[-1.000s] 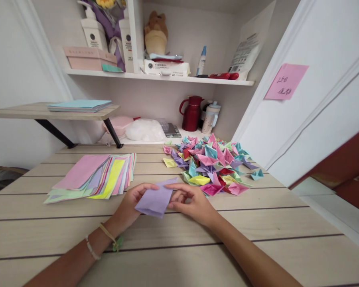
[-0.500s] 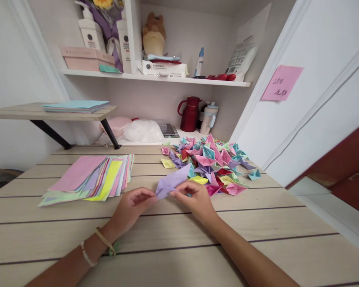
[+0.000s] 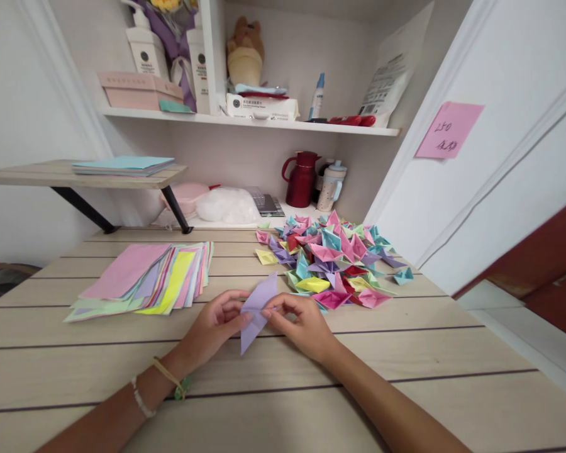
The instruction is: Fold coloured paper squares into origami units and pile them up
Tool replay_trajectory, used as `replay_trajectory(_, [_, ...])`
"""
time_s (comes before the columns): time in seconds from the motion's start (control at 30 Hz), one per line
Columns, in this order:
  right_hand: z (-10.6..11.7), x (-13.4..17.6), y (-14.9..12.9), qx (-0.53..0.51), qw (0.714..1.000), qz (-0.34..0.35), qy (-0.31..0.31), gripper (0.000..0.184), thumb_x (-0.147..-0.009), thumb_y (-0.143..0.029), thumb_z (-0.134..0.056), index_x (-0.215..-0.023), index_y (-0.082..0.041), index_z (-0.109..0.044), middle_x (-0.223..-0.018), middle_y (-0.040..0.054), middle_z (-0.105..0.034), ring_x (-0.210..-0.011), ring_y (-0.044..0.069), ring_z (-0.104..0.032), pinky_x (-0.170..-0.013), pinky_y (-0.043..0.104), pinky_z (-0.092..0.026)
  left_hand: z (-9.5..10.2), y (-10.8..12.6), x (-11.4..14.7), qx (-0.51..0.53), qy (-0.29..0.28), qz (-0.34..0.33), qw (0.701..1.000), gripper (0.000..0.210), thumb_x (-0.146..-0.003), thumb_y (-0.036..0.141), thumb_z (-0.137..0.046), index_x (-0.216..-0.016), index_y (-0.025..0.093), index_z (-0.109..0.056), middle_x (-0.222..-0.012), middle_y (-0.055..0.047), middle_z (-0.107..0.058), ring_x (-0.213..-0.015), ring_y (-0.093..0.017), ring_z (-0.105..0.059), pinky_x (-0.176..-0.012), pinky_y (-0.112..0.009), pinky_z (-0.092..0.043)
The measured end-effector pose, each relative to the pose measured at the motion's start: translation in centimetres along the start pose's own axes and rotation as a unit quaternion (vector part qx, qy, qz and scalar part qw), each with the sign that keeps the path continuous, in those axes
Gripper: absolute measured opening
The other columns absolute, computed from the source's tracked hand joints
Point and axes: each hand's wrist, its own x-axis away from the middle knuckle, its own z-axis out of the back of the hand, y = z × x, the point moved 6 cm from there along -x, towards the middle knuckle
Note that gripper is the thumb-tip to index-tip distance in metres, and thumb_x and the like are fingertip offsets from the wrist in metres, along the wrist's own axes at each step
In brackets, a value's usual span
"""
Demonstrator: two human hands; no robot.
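Lilac paper [image 3: 257, 308] now upright between both hands.

On the tabletop [image 3: 405, 352], the sheet stack [image 3: 146, 277] lies left of the fingers [image 3: 257, 311]; the heap of folded pieces [image 3: 332, 261] lies beyond them, to the right.

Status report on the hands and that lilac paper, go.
Left hand and right hand both pinching the folded lilac paper above the table. Flat sheet stack left, folded pile right, neither touching.
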Motion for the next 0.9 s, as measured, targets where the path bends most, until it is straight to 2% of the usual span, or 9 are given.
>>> replay_trajectory(0.13, [-0.1, 0.0, -0.2, 0.01, 1.0, 0.013, -0.01, 0.021, -0.08, -0.035, -0.058, -0.072, -0.016, -0.064, -0.066, 0.002, -0.062, -0.063, 0.013, -0.054, -0.059, 0.023, -0.041, 0.5, 0.4, 0.0, 0.017, 0.03, 0.001, 0.999, 0.036, -0.077, 0.039, -0.059, -0.106, 0.017, -0.058, -0.089, -0.007, -0.069, -0.079, -0.019, -0.063, -0.072, -0.029, -0.048])
replay_trajectory(0.23, [-0.1, 0.0, 0.0, 0.014, 1.0, 0.008, -0.024, 0.025, -0.08, -0.036, -0.056, -0.066, -0.016, -0.062, -0.065, 0.0021, -0.061, -0.061, 0.013, -0.053, -0.057, 0.023, -0.04, 0.4, 0.4, 0.0, 0.016, 0.031, 0.01, 0.999, 0.035, -0.075, 0.036, -0.063, -0.103, 0.016, -0.059, -0.082, -0.006, -0.069, -0.075, -0.018, -0.063, -0.07, -0.029, -0.048])
replay_trajectory(0.33, [-0.4, 0.1, 0.2, 0.01, 0.998, -0.004, -0.059, 0.022, -0.074, -0.037, -0.064, -0.085, -0.018, -0.065, -0.072, 0.0015, -0.062, -0.059, 0.012, -0.051, -0.052, 0.022, -0.038, 0.3, 0.4, -0.1, -0.014, 0.03, 0.004, 0.999, 0.025, -0.071, 0.03, -0.067, -0.089, 0.015, -0.061, -0.077, -0.004, -0.069, -0.071, -0.016, -0.062, -0.065, -0.025, -0.047])
replay_trajectory(0.47, [-0.7, 0.4, -0.1, 0.018, 0.995, 0.032, -0.097, 0.069, -0.055, -0.036, -0.079, -0.118, -0.025, -0.054, -0.097, 0.0035, -0.064, -0.075, 0.016, -0.057, -0.061, 0.024, -0.045, 1.4, 0.2, -0.2, -0.009, 0.09, 0.001, 0.996, 0.023, -0.07, 0.031, -0.067, -0.084, 0.016, -0.057, -0.067, 0.0, -0.066, -0.063, -0.014, -0.061, -0.058, -0.023, -0.046])
replay_trajectory(0.53, [-0.6, 0.4, -0.4, 0.036, 0.993, 0.06, -0.09, 0.079, -0.05, -0.035, -0.081, -0.122, -0.026, -0.052, -0.109, 0.0058, -0.062, -0.081, 0.018, -0.058, -0.067, 0.027, -0.047, 2.0, 0.0, -0.1, 0.017, 0.12, 0.008, 0.993, 0.024, -0.069, 0.032, -0.068, -0.083, 0.017, -0.054, -0.065, 0.001, -0.066, -0.063, -0.015, -0.062, -0.06, -0.024, -0.047])
replay_trajectory(0.6, [-0.2, 0.3, -0.7, 0.048, 0.993, 0.086, -0.062, 0.065, -0.056, -0.032, -0.079, -0.117, -0.026, -0.057, -0.11, 0.0069, -0.062, -0.084, 0.019, -0.059, -0.07, 0.029, -0.048, 2.1, -0.1, -0.1, 0.051, 0.126, 0.011, 0.991, 0.024, -0.07, 0.032, -0.068, -0.084, 0.018, -0.053, -0.07, 0.0, -0.068, -0.068, -0.016, -0.064, -0.065, -0.027, -0.049])
replay_trajectory(0.67, [0.4, 0.1, -0.8, 0.04, 0.994, 0.097, -0.019, 0.039, -0.064, -0.028, -0.074, -0.102, -0.025, -0.066, -0.103, 0.0068, -0.065, -0.086, 0.02, -0.061, -0.07, 0.029, -0.049, 2.0, 0.0, -0.1, 0.068, 0.12, 0.007, 0.99, 0.026, -0.07, 0.031, -0.067, -0.089, 0.017, -0.055, -0.077, -0.002, -0.07, -0.073, -0.017, -0.065, -0.071, -0.03, -0.05])
replay_trajectory(0.77, [1.1, -0.2, 0.0, -0.011, 0.997, 0.059, 0.042, 0.011, -0.069, -0.03, -0.07, -0.077, -0.022, -0.07, -0.091, 0.007, -0.068, -0.085, 0.021, -0.062, -0.068, 0.029, -0.049, 1.2, 0.4, -0.1, 0.049, 0.091, 0.007, 0.995, 0.034, -0.07, 0.028, -0.068, -0.1, 0.016, -0.058, -0.083, -0.005, -0.072, -0.076, -0.018, -0.066, -0.073, -0.03, -0.049])
replay_trajectory(0.9, [1.2, -0.5, 2.0, -0.12, 0.989, -0.027, 0.083, 0.018, -0.071, -0.035, -0.068, -0.069, -0.017, -0.065, -0.078, 0.0068, -0.068, -0.071, 0.018, -0.062, -0.062, 0.028, -0.049, 0.0, 1.0, 0.0, 0.034, 0.03, 0.006, 0.999, 0.032, -0.072, 0.026, -0.067, -0.101, 0.015, -0.06, -0.092, -0.008, -0.072, -0.083, -0.019, -0.066, -0.079, -0.03, -0.048])
